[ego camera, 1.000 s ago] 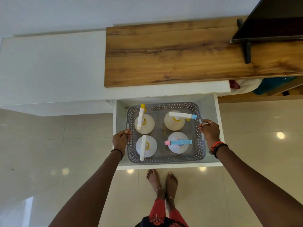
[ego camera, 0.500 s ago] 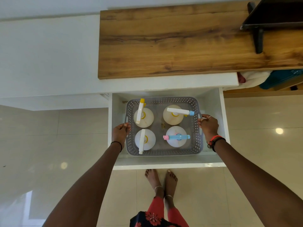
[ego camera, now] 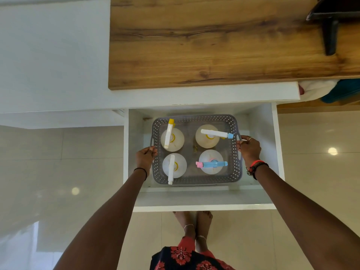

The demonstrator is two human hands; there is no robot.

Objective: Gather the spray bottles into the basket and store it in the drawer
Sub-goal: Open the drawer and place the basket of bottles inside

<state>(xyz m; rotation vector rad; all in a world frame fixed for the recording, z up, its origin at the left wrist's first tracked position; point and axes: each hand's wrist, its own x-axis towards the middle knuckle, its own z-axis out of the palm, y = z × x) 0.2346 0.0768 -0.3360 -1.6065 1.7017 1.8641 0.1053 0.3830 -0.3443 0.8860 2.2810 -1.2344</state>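
A: In the head view, where is the basket found?

B: The grey perforated basket (ego camera: 196, 180) is seen inside the open white drawer (ego camera: 204, 200), just below the picture's middle. Whether it is set down on the drawer's floor cannot be told.

A: What is carried in it?

B: Four sprayers are stood upright. A yellow-tipped bottle (ego camera: 172, 141) is placed at ten o'clock within the basket and a blue-tipped bottle (ego camera: 206, 138) at two o'clock. A white-headed bottle (ego camera: 174, 166) is placed at eight o'clock and a blue-and-pink-headed bottle (ego camera: 212, 163) at four o'clock.

A: How are the hands disposed?

B: The left hand (ego camera: 145, 157) is wrapped round the basket's handle at nine o'clock, fingers curled over the rim. The right hand (ego camera: 249, 150) is closed on the handle at three o'clock, fingers likewise curled. A black band (ego camera: 141, 170) is worn on the left wrist, red and black bands (ego camera: 257, 166) on the right.

A: And around the drawer?

B: A wooden top (ego camera: 214, 45) is seen at twelve o'clock, a white counter (ego camera: 54, 55) at ten o'clock, and a black stand (ego camera: 329, 36) at two o'clock. Glossy floor tiles (ego camera: 58, 182) are spread at either side, and bare feet (ego camera: 192, 219) are seen at six o'clock, just past the drawer's front.
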